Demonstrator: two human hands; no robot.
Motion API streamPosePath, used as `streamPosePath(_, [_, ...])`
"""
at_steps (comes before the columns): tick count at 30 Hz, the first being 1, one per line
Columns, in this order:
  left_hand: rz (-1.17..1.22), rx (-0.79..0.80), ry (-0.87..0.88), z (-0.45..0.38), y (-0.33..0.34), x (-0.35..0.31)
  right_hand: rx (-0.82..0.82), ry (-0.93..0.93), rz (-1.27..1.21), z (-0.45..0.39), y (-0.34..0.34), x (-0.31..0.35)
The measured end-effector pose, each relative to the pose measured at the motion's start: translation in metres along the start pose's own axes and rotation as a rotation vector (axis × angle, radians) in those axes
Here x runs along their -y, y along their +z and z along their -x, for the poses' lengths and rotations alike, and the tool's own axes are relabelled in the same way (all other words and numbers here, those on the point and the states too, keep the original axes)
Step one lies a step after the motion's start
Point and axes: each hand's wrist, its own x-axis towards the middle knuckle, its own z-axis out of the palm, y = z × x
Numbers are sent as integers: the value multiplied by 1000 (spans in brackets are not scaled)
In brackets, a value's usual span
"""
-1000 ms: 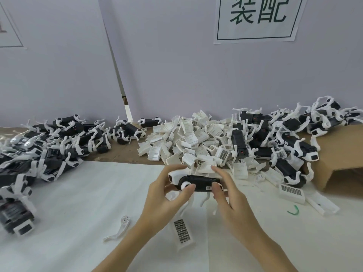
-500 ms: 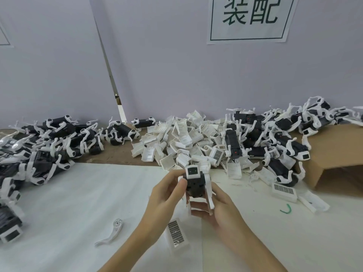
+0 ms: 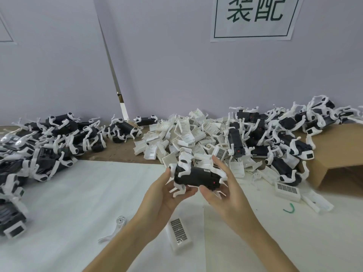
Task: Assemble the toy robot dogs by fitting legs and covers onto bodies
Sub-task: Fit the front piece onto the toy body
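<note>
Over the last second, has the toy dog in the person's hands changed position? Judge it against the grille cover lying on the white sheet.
Yes. The toy dog has turned: upright half a second ago, it now lies lengthwise across both hands, above the grille cover.

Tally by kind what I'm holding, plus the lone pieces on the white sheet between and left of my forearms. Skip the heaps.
black-bodied toy robot dog with white legs: 1
loose white plastic leg: 1
white plastic cover with grille: 1
Total: 3
</note>
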Motion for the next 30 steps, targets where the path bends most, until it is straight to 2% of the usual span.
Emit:
streamPosePath(2, [-71, 15, -3, -1, -4, -1, -26, 73, -97, -1, 2, 4])
streamPosePath(3, [-140, 32, 2, -1, -5, -2, -45, 175, -216, -3, 3, 7])
streamPosePath(5, [-256, 60, 7, -1, -6, -2, -72, 482, -445, -6, 0, 10])
streamPosePath(7, [-306, 70, -7, 0, -6, -3, -47, 718, -562, -6, -7, 13])
streamPosePath(11, [-338, 102, -14, 2, -6, 0, 41, 833, -687, -7, -19, 12])
streamPosePath(14, [-292, 104, -24, 1, -5, 1, 62, 777, -655, -7, -17, 9])
streamPosePath(16, [-259, 97, -36, -1, -5, 1, 90, 583, -562, -7, -15, 6])
streamPosePath(18, [-292, 92, -7, -1, -6, 2, 131, 348, -377, -5, -14, 4])
streamPosePath(21, [-359, 39, 125, 1, -4, 5, 164, 154, 52, -2, -14, 3])
streamPosePath(23, [-389, -39, 214, 2, -3, 3, 229, 153, 146, 2, -12, 3])
streamPosePath(25, [-431, -50, 304, 3, -3, 1, 288, 183, 107, 4, -9, 1])
streamPosePath(30, [-507, -14, 415, 8, 1, 0, 215, 133, 114, 1, 2, -10])
